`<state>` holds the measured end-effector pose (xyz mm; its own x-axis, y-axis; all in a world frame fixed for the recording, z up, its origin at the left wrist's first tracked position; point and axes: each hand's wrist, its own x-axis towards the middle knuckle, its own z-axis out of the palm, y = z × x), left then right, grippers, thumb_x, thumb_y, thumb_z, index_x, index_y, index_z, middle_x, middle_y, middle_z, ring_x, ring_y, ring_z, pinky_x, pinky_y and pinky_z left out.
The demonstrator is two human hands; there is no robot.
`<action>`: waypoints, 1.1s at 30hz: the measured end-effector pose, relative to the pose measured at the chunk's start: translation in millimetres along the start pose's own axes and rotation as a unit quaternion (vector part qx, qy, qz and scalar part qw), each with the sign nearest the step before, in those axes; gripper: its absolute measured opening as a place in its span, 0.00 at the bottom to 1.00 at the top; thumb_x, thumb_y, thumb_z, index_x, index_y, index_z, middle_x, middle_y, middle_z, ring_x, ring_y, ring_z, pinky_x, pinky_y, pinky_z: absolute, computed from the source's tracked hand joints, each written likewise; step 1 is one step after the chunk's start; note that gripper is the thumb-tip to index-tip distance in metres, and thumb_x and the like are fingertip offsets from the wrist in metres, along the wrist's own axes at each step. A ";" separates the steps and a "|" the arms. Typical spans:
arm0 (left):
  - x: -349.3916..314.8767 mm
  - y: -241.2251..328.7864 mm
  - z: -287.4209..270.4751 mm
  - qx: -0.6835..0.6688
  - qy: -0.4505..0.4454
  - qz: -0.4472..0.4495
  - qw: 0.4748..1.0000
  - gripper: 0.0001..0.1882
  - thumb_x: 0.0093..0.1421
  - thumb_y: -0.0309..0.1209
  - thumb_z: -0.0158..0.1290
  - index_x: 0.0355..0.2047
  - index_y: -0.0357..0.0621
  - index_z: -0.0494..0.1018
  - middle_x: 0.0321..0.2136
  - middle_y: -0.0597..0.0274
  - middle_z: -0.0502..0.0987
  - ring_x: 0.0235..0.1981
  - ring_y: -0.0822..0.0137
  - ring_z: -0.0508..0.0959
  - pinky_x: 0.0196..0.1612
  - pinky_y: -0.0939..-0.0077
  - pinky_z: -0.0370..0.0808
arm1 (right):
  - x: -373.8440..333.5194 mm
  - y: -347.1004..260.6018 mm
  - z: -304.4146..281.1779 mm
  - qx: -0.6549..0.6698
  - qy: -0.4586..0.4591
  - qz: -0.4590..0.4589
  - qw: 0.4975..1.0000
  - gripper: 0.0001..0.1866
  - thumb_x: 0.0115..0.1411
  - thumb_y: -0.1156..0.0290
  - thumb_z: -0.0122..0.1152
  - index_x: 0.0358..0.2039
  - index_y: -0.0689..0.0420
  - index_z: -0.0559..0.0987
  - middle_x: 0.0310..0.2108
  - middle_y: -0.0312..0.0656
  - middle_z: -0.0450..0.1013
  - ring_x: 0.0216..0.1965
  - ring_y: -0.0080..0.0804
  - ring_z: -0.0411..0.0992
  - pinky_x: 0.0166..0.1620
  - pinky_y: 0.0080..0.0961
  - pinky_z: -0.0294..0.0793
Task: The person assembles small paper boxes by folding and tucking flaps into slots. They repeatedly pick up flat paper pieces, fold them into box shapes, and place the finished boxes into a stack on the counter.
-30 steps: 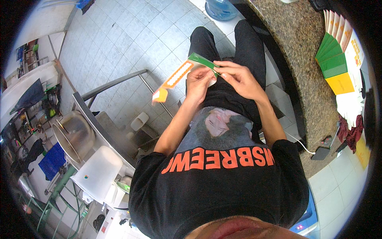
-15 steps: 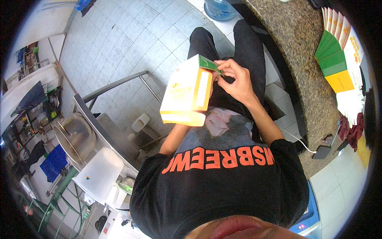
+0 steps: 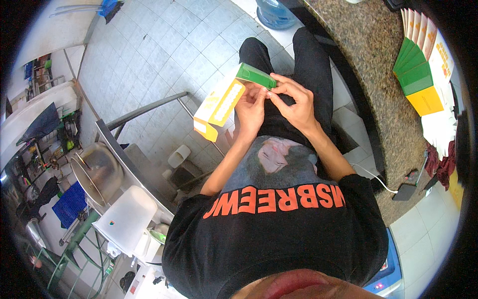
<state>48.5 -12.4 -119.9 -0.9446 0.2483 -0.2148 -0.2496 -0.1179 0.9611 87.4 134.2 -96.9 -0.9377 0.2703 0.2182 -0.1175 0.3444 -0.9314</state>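
A carton with white, yellow and green faces is held over my lap, tilted, its yellow end flap hanging out at the lower left. My left hand grips it from below near its green end, thumb and fingertips pressed together. On the other side my right hand pinches the tip of the green panel between thumb and forefinger. The fingertips of both hands nearly meet at that corner. Part of the carton's inside is hidden by my left fingers.
A granite counter curves along my right, bearing a fanned stack of flat cartons and a dark charger with a cable. To the left stand a metal rail and a white plastic chair. A blue water jug sits ahead.
The carton has swung down and left, showing more of its yellow side and green panel. My left hand, mostly hidden behind it before, is now visible; my right hand has barely moved.
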 end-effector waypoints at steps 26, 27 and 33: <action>7.3 -3.3 1.7 0.081 -0.012 0.036 0.996 0.08 0.71 0.23 0.51 0.48 0.34 0.73 0.44 0.56 0.79 0.46 0.67 0.79 0.52 0.72 0.74 | 7.4 1.9 8.7 -0.010 -0.003 -0.003 1.000 0.05 0.59 0.78 0.67 0.34 0.64 0.79 0.50 0.56 0.78 0.50 0.51 0.80 0.53 0.38 0.79; 5.6 0.0 5.7 0.039 0.008 0.022 0.999 0.08 0.70 0.22 0.52 0.48 0.35 0.73 0.43 0.56 0.79 0.46 0.67 0.79 0.51 0.72 0.75 | 7.2 2.7 8.9 -0.008 -0.002 0.007 1.000 0.05 0.59 0.78 0.67 0.34 0.64 0.79 0.50 0.55 0.78 0.50 0.51 0.80 0.53 0.38 0.79; -0.4 -0.7 2.8 0.030 0.042 -0.013 0.999 0.08 0.68 0.19 0.52 0.44 0.32 0.79 0.37 0.62 0.83 0.40 0.71 0.81 0.49 0.74 0.76 | 0.7 4.7 18.9 -0.019 0.010 0.017 1.000 0.05 0.58 0.77 0.69 0.34 0.62 0.82 0.49 0.51 0.78 0.50 0.47 0.79 0.53 0.36 0.78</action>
<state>49.6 -9.7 -120.0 -0.9529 0.1687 -0.2521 -0.2642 -0.0533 0.9630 80.0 119.0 -106.6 -0.9342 0.3007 0.1920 -0.0716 0.3690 -0.9267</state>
